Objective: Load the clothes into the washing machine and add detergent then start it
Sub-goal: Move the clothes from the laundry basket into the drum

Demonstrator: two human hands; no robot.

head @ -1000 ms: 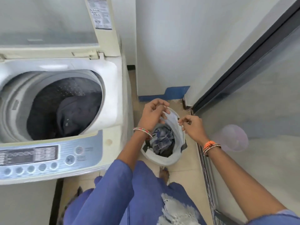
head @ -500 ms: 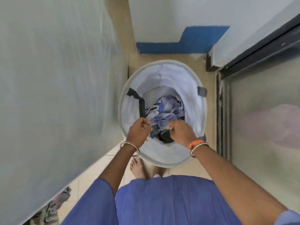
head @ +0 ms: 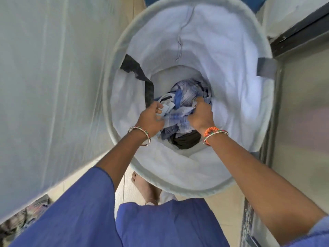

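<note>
A white fabric laundry basket [head: 231,86] stands on the floor below me, filling the middle of the view. At its bottom lies a heap of clothes: a blue-and-white plaid garment [head: 185,97] on top and a dark piece [head: 185,139] beneath it. Both hands reach deep inside. My left hand [head: 151,118] is closed on the plaid garment's left edge. My right hand [head: 201,116] grips a bunch of the same cloth. The white side wall of the washing machine [head: 44,104] rises on the left; its drum and panel are out of view.
A dark strap [head: 144,81] hangs down the basket's inner left wall, and a grey handle [head: 266,66] sits on its right rim. A dark-framed frosted glass door [head: 302,122] runs along the right. My bare foot [head: 144,188] stands on the tiled floor behind the basket.
My head has dropped from the open washer toward the basket, which now looks much larger. Both hands went from its rim down inside and closed on the plaid garment.
</note>
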